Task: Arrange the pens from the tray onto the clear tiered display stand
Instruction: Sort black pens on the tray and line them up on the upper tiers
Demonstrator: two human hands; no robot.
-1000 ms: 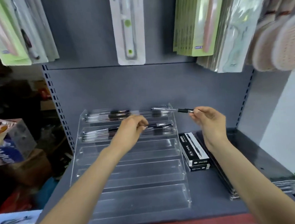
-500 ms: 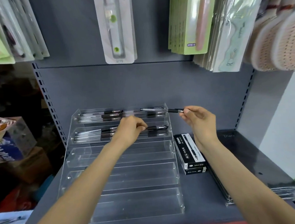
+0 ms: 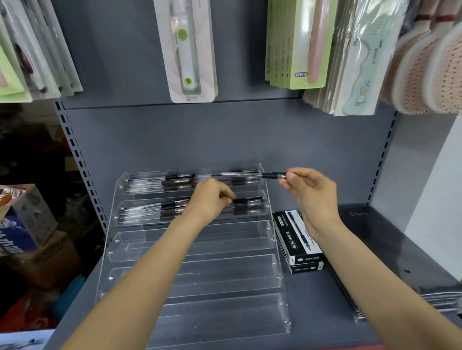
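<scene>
Your right hand (image 3: 313,193) pinches a pen (image 3: 252,174) by its dark grip end between thumb and fingertips. The pen's long axis runs nearly level, left to right, with its clear barrel reaching leftward over the top tier of the clear tiered display stand (image 3: 194,282). That axis already matches the way the pens in the top two tiers lie — lengthwise along each trough. The held pen sits just above and at the right end of the top tier, so the right hand is the nearer one for setting it down.

Your left hand (image 3: 212,201) is curled over the second tier, fingers bent onto the pens there — whether it actually grips one I cannot tell. The three lower tiers hold no pens. No tray is in view.
</scene>
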